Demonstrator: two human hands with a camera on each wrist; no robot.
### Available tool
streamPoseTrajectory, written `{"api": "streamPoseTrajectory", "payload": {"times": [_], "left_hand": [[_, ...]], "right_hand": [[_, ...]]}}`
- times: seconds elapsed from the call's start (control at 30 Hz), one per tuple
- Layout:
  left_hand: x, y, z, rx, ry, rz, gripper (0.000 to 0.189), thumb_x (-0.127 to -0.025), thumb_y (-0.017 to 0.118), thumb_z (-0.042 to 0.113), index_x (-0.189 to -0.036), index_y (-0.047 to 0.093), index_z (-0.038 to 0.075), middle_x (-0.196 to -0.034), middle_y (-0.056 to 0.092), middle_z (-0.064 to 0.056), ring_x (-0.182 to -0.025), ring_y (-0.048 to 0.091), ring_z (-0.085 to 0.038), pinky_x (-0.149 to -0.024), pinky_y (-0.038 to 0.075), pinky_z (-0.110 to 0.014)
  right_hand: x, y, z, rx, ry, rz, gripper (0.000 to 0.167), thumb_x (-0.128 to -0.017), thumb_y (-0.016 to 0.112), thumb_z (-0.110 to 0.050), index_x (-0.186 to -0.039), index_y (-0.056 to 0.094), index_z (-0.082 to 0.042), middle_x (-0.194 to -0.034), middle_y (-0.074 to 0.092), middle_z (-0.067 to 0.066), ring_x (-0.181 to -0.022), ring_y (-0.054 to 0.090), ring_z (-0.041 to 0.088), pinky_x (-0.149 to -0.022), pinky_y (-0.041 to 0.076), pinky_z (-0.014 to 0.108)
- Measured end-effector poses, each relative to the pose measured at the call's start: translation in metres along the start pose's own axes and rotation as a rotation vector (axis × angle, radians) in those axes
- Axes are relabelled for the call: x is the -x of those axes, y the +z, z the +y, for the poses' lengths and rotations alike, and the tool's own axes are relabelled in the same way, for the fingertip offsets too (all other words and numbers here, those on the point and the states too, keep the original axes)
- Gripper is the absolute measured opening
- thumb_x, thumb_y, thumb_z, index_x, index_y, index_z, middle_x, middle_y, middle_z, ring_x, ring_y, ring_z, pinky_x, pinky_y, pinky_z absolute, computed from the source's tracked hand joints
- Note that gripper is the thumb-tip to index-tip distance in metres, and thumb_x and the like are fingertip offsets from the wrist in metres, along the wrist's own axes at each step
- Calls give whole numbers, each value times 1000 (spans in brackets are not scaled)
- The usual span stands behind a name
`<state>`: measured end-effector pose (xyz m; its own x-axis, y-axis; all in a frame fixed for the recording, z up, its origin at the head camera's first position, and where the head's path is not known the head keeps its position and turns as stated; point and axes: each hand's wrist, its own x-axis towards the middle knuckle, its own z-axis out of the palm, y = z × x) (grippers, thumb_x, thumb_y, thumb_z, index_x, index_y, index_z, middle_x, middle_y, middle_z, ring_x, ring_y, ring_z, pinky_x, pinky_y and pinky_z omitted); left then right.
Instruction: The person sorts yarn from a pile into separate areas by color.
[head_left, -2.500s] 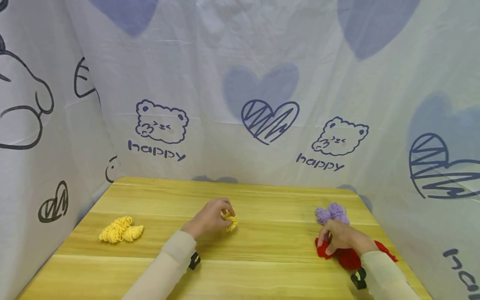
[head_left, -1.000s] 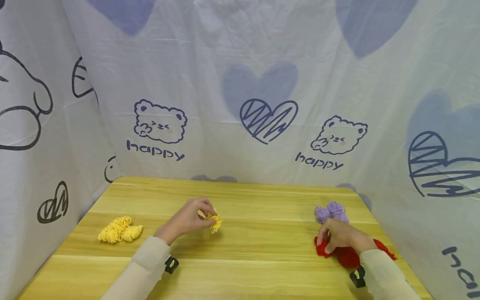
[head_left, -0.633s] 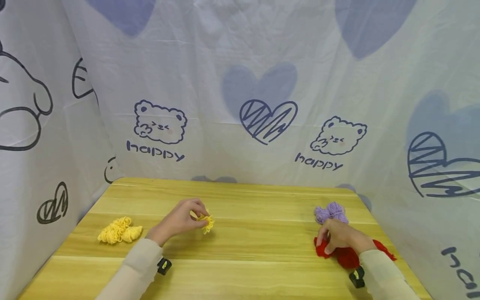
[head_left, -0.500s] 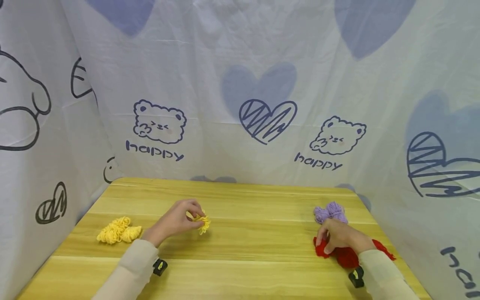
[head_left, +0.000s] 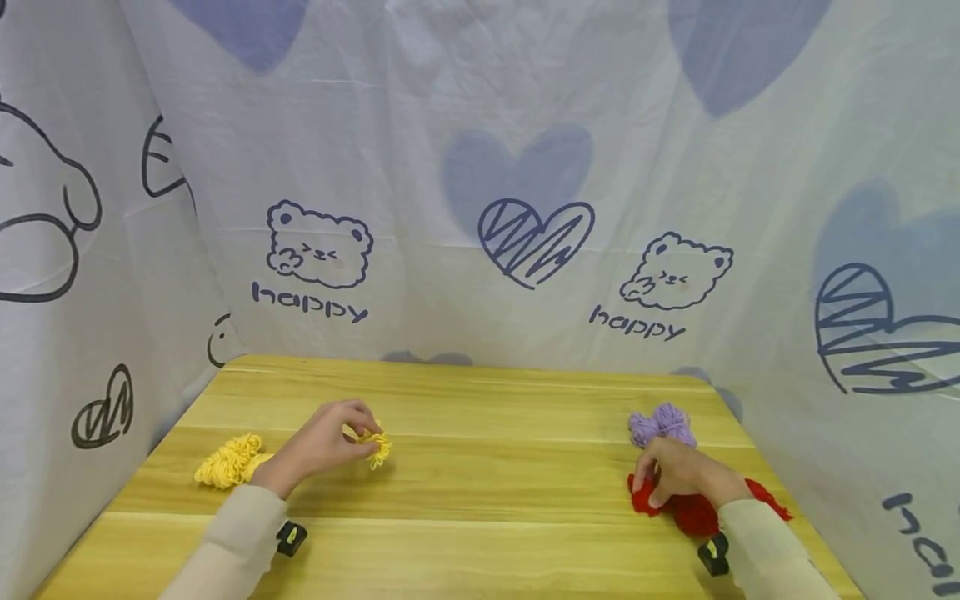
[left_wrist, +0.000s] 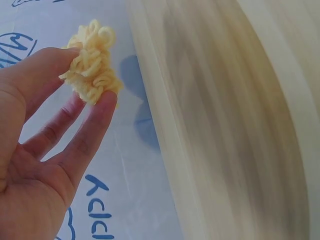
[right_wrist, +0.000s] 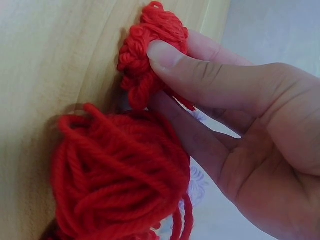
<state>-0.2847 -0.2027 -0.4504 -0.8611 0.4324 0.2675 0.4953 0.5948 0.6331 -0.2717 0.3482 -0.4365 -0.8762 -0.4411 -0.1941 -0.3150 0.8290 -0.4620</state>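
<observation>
My left hand [head_left: 322, 440] pinches a small bundle of yellow yarn [left_wrist: 92, 62] between thumb and fingertips, above the table. Behind its wrist lies a larger heap of yellow yarn [head_left: 228, 461], partly hidden by the forearm. On the right side, my right hand [head_left: 678, 468] pinches a small red yarn bundle [right_wrist: 150, 55] at the table surface. A bigger ball of red yarn [right_wrist: 120, 175] sits right beside that bundle, under the hand, with more red strands showing past the wrist. Just beyond the right hand rest bundles of purple yarn [head_left: 663, 425].
The wooden table [head_left: 510, 550] ends at a white printed cloth [head_left: 420, 167] hanging behind it and along both sides. Each wrist wears a black strap mount; the left one [head_left: 291, 537] hangs just over the table.
My left hand has carried the yellow yarn bundle leftward from the table's middle, toward the larger yellow heap. The right hand stays in place on the red yarn.
</observation>
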Motion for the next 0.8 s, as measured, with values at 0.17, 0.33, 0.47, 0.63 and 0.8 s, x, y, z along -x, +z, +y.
{"api": "streamPoseTrajectory", "payload": {"times": [0.17,0.33,0.47,0.63,0.8], "left_hand": [[4,-6,-5,-16,0,15,10,-85,84,10,-94,81,11,-99,71,-3,-87,62,-14,-73,62,-24],[9,-12,-8,-33,-10,23,10,-84,84,9,-94,81,11,-98,71,-3,-86,62,-13,-73,62,-24],[13,-18,-11,-54,-24,19,11,-84,85,11,-94,81,11,-97,72,-3,-86,63,-14,-72,61,-23],[19,-26,-15,-86,-55,12,12,-83,85,10,-94,81,11,-98,73,-3,-86,65,-15,-70,59,-22],[28,-32,-18,-110,-73,-1,12,-82,85,11,-93,82,11,-98,73,-4,-87,65,-16,-69,58,-22]], "right_hand": [[0,0,0,-7,15,-3,22,-70,90,3,-81,80,-13,-85,70,-2,-80,55,16,-68,51,25],[0,1,1,2,-1,5,23,-69,90,3,-81,80,-14,-86,71,-3,-79,56,15,-67,52,24],[0,1,2,12,-18,11,23,-69,90,2,-81,80,-14,-86,71,-3,-79,56,14,-66,52,24],[1,1,1,14,-12,8,23,-70,90,2,-81,80,-14,-87,71,-3,-80,57,14,-68,52,25],[1,0,0,-6,-1,0,23,-70,90,3,-82,80,-13,-87,72,-2,-80,57,16,-67,53,25]]}}
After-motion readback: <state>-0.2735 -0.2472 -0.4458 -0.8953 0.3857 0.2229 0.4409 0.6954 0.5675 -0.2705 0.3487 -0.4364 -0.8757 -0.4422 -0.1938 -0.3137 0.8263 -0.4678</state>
